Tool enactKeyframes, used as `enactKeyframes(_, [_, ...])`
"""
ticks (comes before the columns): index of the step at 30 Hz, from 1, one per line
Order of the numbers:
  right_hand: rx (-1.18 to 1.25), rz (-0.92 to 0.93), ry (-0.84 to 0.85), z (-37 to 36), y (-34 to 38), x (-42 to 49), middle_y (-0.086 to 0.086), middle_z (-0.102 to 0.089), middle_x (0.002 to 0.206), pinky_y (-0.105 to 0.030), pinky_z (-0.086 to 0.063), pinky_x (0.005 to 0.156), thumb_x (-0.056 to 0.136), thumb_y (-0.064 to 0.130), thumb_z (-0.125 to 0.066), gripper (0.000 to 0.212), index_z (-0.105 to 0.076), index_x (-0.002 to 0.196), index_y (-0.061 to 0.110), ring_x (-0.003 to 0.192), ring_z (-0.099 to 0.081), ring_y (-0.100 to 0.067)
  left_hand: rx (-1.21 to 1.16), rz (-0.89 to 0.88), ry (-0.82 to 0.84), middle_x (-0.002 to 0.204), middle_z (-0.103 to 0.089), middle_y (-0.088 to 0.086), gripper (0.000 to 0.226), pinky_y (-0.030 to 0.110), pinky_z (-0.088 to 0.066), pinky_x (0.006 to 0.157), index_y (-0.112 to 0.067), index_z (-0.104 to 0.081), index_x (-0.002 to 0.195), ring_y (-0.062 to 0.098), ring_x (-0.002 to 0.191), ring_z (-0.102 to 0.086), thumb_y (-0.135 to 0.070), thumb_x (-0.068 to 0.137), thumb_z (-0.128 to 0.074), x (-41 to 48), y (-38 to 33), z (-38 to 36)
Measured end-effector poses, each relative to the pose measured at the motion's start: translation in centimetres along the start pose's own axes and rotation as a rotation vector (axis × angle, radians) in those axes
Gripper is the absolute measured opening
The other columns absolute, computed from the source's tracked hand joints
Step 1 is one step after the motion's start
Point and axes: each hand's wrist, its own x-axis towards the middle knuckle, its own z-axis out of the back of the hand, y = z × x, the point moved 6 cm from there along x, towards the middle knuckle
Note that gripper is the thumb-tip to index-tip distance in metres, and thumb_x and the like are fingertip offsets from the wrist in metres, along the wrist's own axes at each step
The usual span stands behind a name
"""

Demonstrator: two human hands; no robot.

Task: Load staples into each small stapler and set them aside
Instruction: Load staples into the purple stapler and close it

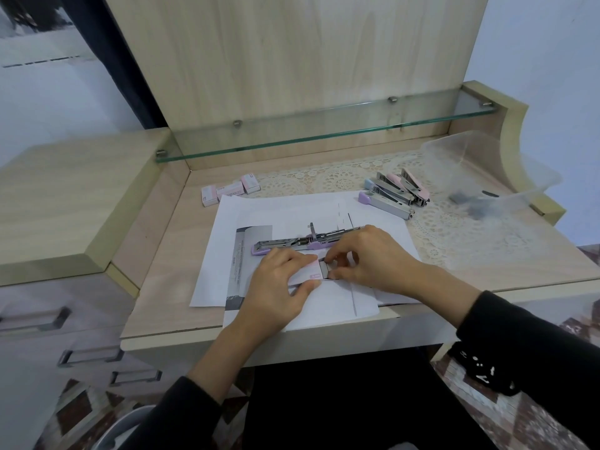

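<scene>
Far left we see drawers (pixel 81 306) w/ metal handles, beside the wooden desk (pixel 156 287). Moving in, 3 small staple boxes (pixel 229 190) lie together toward the desk's back, just off the corner of the paper sheets (pixel 220 254) spread in the middle. On the paper lies a lilac stapler (pixel 292 244), swung fully open & flat, metal channel up. Just in front of it the L hand (pixel 279 287) grips a pink-and-white staple box (pixel 310 272), thumb on its near side, fingers over the top. The R hand (pixel 373 258) meets it: thumb & forefinger pinch a grey piece (pixel 324 270) at the box's open end; staples or inner tray, we can't tell. Both hands are over the paper, near the desk's front edge. Further right, at the back on a lace mat (pixel 454 235), a cluster of staplers (pixel 397 191) (blue, pink, lilac) lie touching one another. Right of them sits a clear plastic tub (pixel 480 164) w/ dark bits inside, too blurry to ID. A glass shelf (pixel 324 133) runs across the back above it all.
</scene>
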Motion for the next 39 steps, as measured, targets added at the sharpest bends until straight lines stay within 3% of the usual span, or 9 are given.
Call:
enactKeyframes(6, [0.01, 0.007, 0.03, 0.1, 0.2, 0.2, 0.006, -0.064, 0.07, -0.01, -0.032, 0.053, 0.071, 0.019, -0.068, 0.007, -0.067, 0.078, 0.019, 0.053, -0.045, 0.002, -0.006, -0.005, -0.002, 0.09, -0.066, 0.007, 0.043, 0.011, -0.031, 0.081, -0.004, -0.068, 0.103, 0.008, 0.087, -0.046, -0.036, 0.078, -0.054, 0.1, -0.1, 0.1])
enactKeyframes(11, [0.009, 0.009, 0.026, 0.2, 0.1, 0.0, 0.011, -0.059, 0.068, -0.007, -0.028, 0.052, 0.074, 0.02, -0.068, 0.015, -0.071, 0.088, 0.02, 0.052, -0.043, 0.004, -0.006, -0.004, -0.001, 0.09, -0.066, 0.008, 0.043, 0.012, -0.032, 0.081, -0.003, -0.068, 0.102, 0.008, 0.087, -0.047, -0.036, 0.078, -0.054, 0.0, -0.1, 0.0])
enactKeyframes(16, [0.011, 0.026, 0.038, 0.3, 0.4, 0.2, 0.012, -0.055, 0.065, -0.007, -0.027, 0.052, 0.073, 0.018, -0.068, 0.013, -0.072, 0.086, 0.019, 0.051, -0.042, 0.003, -0.01, 0.0, -0.005, 0.089, -0.066, 0.009, 0.043, 0.012, -0.032, 0.081, -0.003, -0.068, 0.101, 0.009, 0.086, -0.046, -0.036, 0.077, -0.054, 0.1, -0.1, 0.0])
enactKeyframes(22, [-0.013, 0.009, 0.075, 0.0, 0.6, 0.9, 0.003, -0.066, 0.075, -0.022, -0.043, 0.064, 0.07, 0.015, -0.064, 0.015, -0.067, 0.085, 0.017, 0.066, -0.052, -0.01, -0.018, 0.005, 0.009, 0.089, -0.065, 0.008, 0.043, 0.013, -0.032, 0.08, -0.004, -0.068, 0.102, 0.009, 0.087, -0.047, -0.036, 0.077, -0.054, 0.2, 0.1, -0.1])
enactKeyframes(28, [-0.001, -0.026, 0.083, 0.3, -0.3, 0.5, 0.002, -0.063, 0.079, -0.026, -0.041, 0.064, 0.068, 0.018, -0.068, 0.02, -0.063, 0.087, 0.015, 0.07, -0.052, -0.013, -0.028, 0.005, 0.006, 0.09, -0.066, 0.009, 0.045, 0.014, -0.033, 0.081, -0.004, -0.068, 0.103, 0.009, 0.087, -0.047, -0.037, 0.077, -0.053, 0.2, 0.1, 0.0])
enactKeyframes(33, [0.074, -0.05, 0.066, 0.4, -1.0, -0.2, 0.014, -0.056, 0.071, -0.016, -0.036, 0.056, 0.066, 0.018, -0.07, 0.021, -0.059, 0.084, 0.016, 0.059, -0.047, 0.001, -0.035, 0.016, 0.006, 0.091, -0.066, 0.008, 0.045, 0.014, -0.034, 0.081, -0.004, -0.068, 0.103, 0.008, 0.088, -0.047, -0.038, 0.077, -0.053, 0.1, 0.1, 0.0])
enactKeyframes(39, [0.12, -0.027, 0.048, 0.3, -0.8, -0.1, 0.013, -0.056, 0.071, -0.007, -0.036, 0.057, 0.068, 0.014, -0.069, 0.017, -0.06, 0.081, 0.017, 0.065, -0.048, 0.014, -0.027, 0.026, 0.014, 0.091, -0.065, 0.008, 0.046, 0.015, -0.034, 0.08, -0.004, -0.068, 0.104, 0.008, 0.088, -0.047, -0.039, 0.077, -0.052, 0.1, 0.2, -0.1])
